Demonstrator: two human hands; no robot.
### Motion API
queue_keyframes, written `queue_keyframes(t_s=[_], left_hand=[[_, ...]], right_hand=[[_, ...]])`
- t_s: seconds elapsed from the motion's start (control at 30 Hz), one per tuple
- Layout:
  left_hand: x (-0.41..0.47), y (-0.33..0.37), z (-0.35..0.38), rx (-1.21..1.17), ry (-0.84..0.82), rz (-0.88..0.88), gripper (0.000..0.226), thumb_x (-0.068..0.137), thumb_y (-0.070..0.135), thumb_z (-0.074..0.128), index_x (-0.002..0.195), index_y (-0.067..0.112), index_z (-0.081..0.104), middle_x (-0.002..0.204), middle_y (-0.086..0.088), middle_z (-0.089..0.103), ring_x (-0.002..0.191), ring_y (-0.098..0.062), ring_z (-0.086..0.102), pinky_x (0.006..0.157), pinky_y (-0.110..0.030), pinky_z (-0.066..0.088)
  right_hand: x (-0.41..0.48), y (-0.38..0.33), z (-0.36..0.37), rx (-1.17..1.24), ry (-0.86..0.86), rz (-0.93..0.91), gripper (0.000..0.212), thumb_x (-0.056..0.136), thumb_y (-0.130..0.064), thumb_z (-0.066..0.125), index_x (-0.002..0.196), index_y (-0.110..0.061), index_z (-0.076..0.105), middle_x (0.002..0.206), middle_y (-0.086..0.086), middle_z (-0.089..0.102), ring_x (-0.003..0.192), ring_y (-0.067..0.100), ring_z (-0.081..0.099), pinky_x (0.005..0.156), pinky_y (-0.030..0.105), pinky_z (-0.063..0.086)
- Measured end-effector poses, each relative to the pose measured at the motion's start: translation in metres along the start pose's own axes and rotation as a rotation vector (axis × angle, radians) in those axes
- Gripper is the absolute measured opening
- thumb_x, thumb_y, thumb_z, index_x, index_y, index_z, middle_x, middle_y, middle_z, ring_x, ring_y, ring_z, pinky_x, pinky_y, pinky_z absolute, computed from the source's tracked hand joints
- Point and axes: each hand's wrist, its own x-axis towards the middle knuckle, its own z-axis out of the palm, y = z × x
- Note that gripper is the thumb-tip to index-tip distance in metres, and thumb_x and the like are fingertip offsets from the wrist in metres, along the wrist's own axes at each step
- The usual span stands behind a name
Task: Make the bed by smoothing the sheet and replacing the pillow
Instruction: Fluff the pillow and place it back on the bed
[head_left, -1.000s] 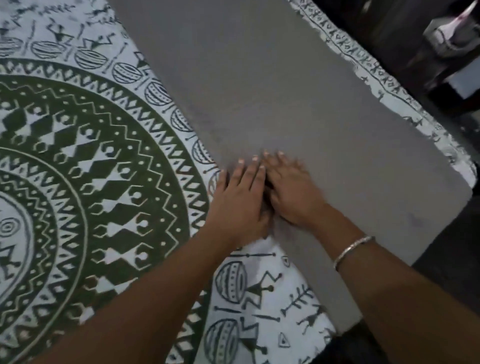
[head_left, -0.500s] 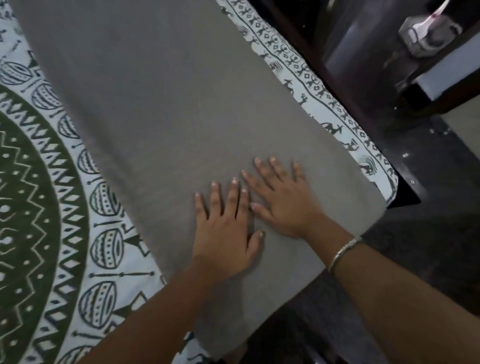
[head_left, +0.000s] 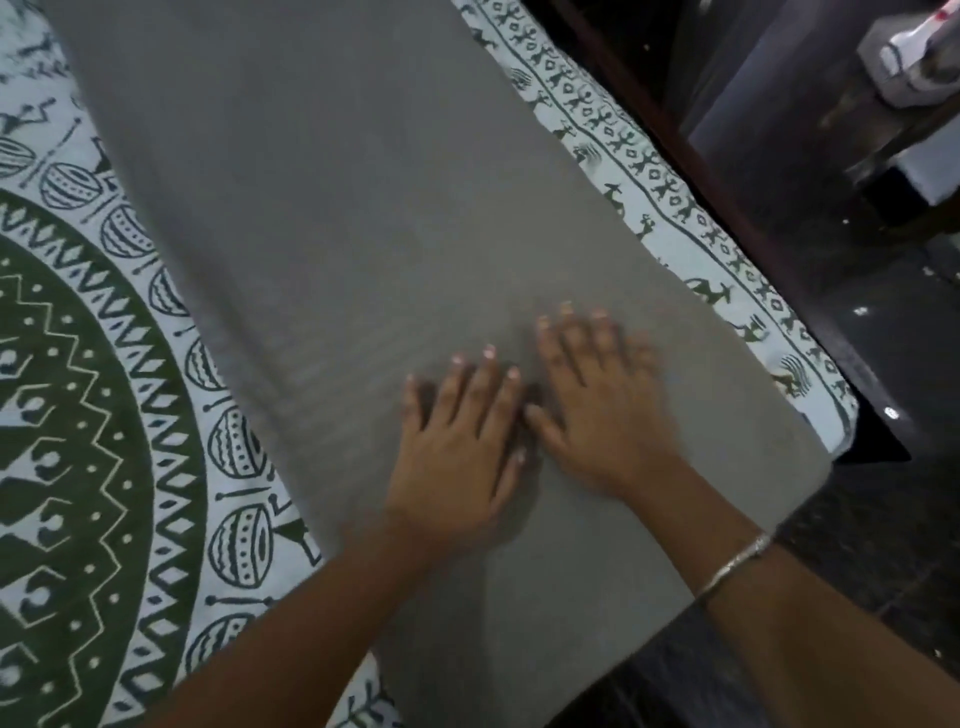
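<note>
Hands lie side by side, palms down, on a grey sheet (head_left: 337, 208). The left hand (head_left: 457, 447) and the right hand (head_left: 597, 410) both have straight, slightly spread fingers pressing on the fabric and gripping nothing. The right hand sits a little further forward, its thumb just beside the left hand's forefinger; its fingertips are blurred. A thin silver bracelet (head_left: 737, 564) circles the right wrist.

The grey sheet runs as a long flat band from the top left down to the near right, laid over a white bedcover (head_left: 78, 415) printed in dark green — a big round pattern on the left and a border of small figures showing along the far right edge. The grey sheet's near end hangs past the bed's corner, over a dark floor (head_left: 883, 519). At the top right stands a white object (head_left: 904, 67), too blurred to tell what it is.
</note>
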Motion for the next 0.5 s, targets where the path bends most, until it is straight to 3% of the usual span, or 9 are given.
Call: queue_keyframes(t_s=[0.07,0.17,0.2,0.27,0.33,0.37,0.43,0.5], left_hand=[[0.014,-0.032,-0.002,0.023,-0.041,-0.028,0.070,0.086,0.049,0.034,0.141,0.007,0.042,0.149,-0.013,0.038,0.136,-0.033,0.037,0.107,-0.064,0.023],[0.032,-0.088,-0.011,0.088,-0.087,0.085,0.079,0.084,0.063,0.031,0.142,0.009,0.042,0.149,-0.008,0.039,0.136,-0.028,0.039,0.107,-0.060,0.024],[0.038,-0.109,-0.016,0.103,-0.077,0.055,0.082,0.084,0.066,0.030,0.144,0.012,0.039,0.151,-0.006,0.036,0.137,-0.028,0.037,0.108,-0.060,0.023],[0.050,-0.154,-0.028,0.092,-0.044,-0.190,0.085,0.083,0.070,0.021,0.149,0.016,0.027,0.156,-0.002,0.024,0.143,-0.027,0.025,0.112,-0.057,0.015],[0.065,-0.188,-0.039,0.072,0.006,-0.461,0.088,0.081,0.071,0.009,0.152,0.018,0.013,0.160,-0.001,0.008,0.146,-0.028,0.009,0.113,-0.057,0.005],[0.078,-0.196,-0.045,0.066,0.016,-0.512,0.090,0.080,0.070,0.005,0.152,0.017,0.010,0.160,-0.003,0.004,0.146,-0.032,0.006,0.112,-0.058,0.003],[0.108,-0.195,-0.056,0.063,0.027,-0.409,0.089,0.080,0.066,0.006,0.152,0.014,0.013,0.160,-0.007,0.006,0.145,-0.036,0.008,0.112,-0.059,0.004],[0.133,-0.193,-0.055,0.089,0.006,-0.214,0.083,0.083,0.061,0.009,0.152,0.015,0.015,0.159,-0.004,0.011,0.145,-0.031,0.014,0.111,-0.060,0.006]], right_hand=[[0.031,-0.019,0.003,0.011,-0.073,-0.259,0.071,0.083,-0.049,0.032,0.142,-0.010,0.043,0.148,0.011,0.040,0.136,0.031,0.039,0.103,0.059,0.032],[0.078,0.001,0.007,-0.040,-0.126,-0.467,0.080,0.087,-0.065,0.027,0.149,-0.015,0.028,0.156,0.004,0.027,0.143,0.026,0.026,0.113,0.051,0.021],[0.091,0.016,0.006,-0.059,-0.144,-0.442,0.084,0.086,-0.073,0.020,0.151,-0.019,0.021,0.158,0.003,0.021,0.145,0.026,0.020,0.115,0.049,0.015],[0.118,0.038,-0.004,-0.051,-0.117,-0.213,0.095,0.081,-0.081,0.004,0.153,-0.020,0.008,0.160,0.007,0.010,0.147,0.030,0.009,0.116,0.046,0.003],[0.151,0.037,-0.017,-0.077,-0.117,0.082,0.097,0.079,-0.076,0.002,0.152,-0.012,0.002,0.159,0.016,0.002,0.146,0.035,0.001,0.115,0.049,0.000],[0.170,0.023,-0.022,-0.083,-0.087,0.106,0.095,0.081,-0.071,0.007,0.152,-0.008,0.006,0.157,0.022,0.006,0.145,0.038,0.005,0.115,0.051,0.004],[0.206,-0.022,-0.032,-0.044,0.000,-0.081,0.088,0.083,-0.061,0.020,0.149,-0.003,0.020,0.155,0.022,0.019,0.143,0.038,0.018,0.113,0.054,0.015],[0.241,-0.059,-0.030,-0.048,-0.039,-0.386,0.083,0.085,-0.057,0.018,0.150,-0.006,0.018,0.158,0.014,0.016,0.146,0.030,0.014,0.115,0.050,0.011]])
